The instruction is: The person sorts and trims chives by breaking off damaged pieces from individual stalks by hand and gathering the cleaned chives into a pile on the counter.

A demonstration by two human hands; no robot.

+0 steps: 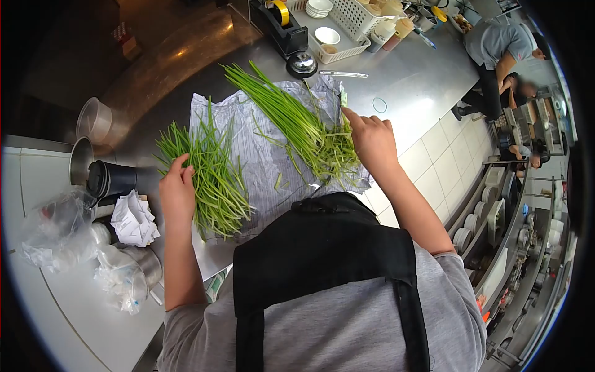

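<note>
So I'm standing here by this steel surface [427, 74] and there's a person in a grey tee and black apron [322, 248] with two piles of long green stalks in front of them, both on a wrinkled greyish sheet [248, 152] (cloth or paper, honestly can't tell).

The left pile [217, 180] is the messy one, stalks going every which way and spilling past the sheet's edge. The left hand [177, 181] is right on the side of it, fingers bent against the stalks, but I can't tell if it's actually gripping any. The right pile [279, 111] is way neater, lying mostly parallel on a slant, with paler scraps [338, 149] bunched at its lower end. The right hand [373, 139] is just beside those, index finger stretched toward the sheet's edge and the others curled under. Can't see if it's pinching anything.

A few loose green bits [279, 181] sit between the piles. Past the sheet there's a pen [344, 74], a call bell [302, 64] and a tape dispenser [287, 34], plus a thin greenish ring [379, 105] off to the right.
</note>
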